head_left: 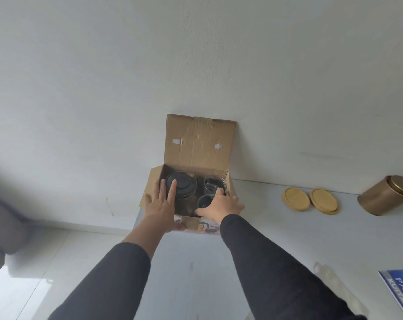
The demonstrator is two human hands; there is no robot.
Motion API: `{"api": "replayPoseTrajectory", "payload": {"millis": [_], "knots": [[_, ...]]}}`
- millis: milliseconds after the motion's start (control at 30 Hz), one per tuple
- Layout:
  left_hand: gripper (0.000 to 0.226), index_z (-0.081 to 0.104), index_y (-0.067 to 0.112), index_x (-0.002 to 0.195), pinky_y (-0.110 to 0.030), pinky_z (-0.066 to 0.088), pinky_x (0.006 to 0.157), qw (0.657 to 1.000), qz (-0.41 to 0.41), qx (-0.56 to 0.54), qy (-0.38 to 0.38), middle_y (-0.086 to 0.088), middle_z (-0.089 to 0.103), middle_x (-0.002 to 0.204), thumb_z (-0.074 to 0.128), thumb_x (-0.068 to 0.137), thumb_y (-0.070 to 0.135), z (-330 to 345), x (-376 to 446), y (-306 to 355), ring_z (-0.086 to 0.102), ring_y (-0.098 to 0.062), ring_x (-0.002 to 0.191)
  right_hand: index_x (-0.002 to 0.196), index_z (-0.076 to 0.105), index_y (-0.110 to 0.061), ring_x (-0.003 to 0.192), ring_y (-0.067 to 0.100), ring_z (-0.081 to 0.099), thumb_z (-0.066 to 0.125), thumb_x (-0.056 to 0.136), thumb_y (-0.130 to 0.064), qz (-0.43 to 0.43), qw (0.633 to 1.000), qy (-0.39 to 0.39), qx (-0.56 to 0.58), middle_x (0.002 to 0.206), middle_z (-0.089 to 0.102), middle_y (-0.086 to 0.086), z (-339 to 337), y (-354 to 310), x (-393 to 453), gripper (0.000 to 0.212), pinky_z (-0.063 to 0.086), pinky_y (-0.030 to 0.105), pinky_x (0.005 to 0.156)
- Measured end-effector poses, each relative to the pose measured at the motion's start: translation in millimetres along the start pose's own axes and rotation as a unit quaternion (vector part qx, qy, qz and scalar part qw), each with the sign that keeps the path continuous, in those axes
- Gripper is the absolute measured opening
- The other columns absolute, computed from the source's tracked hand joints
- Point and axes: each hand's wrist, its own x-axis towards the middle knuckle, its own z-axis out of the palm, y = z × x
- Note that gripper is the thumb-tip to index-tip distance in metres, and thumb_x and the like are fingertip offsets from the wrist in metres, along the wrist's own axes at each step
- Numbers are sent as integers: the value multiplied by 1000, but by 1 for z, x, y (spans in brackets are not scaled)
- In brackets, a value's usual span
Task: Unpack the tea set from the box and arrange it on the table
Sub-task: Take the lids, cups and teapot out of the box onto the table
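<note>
White wall backs the table where the box stands open. Left hand lies flat, fingers spread, on the teapot lid beneath it; right hand curls over 1 of 2 cups, grasp uncertain. Both pieces sit upright, so lifting goes straight up.

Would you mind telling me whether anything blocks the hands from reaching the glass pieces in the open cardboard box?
Nothing visible does. The brown cardboard box has its lid folded back against the wall. The left hand lies over the dark-lidded glass teapot, and the right hand reaches in by the small glass cups.
</note>
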Motion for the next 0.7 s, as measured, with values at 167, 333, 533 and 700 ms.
{"api": "replayPoseTrajectory", "payload": {"millis": [167, 333, 533, 700], "knots": [[130, -29, 16, 145, -52, 8, 116, 1000, 13, -10, -14, -15, -23, 156, 61, 68, 72, -2, -1, -2, -23, -33, 143, 137, 31, -31, 120, 31, 45, 60, 69, -68, -31, 998, 40, 27, 129, 53, 6, -7, 4, -6, 82, 38, 42, 91], [129, -27, 17, 146, -56, 5, 115, 997, 29, -52, -49, -15, -24, 155, 52, 66, 81, -13, -1, -5, -25, -35, 142, 134, 35, -34, 113, 26, 55, 58, 73, -68, -72, 991, 84, 79, 126, 57, 0, -38, 7, -14, 74, 44, 33, 83], [121, -17, 18, 149, -55, 1, 116, 993, 64, -98, 20, -10, -19, 157, 47, 68, 81, -36, 0, 12, -21, -33, 143, 143, 27, -24, 115, 31, 52, 66, 80, -50, -51, 963, 78, 254, 138, 33, 13, -68, 18, -31, 78, 45, 31, 88], [119, -13, 18, 150, -54, 0, 115, 983, 128, -116, 62, -8, -18, 158, 51, 70, 77, -52, 9, 52, -22, -33, 143, 131, 32, -19, 94, 23, 47, 67, 78, -44, 19, 923, 110, 368, 129, 29, 11, -81, 55, -38, 69, 46, 30, 84]]}}
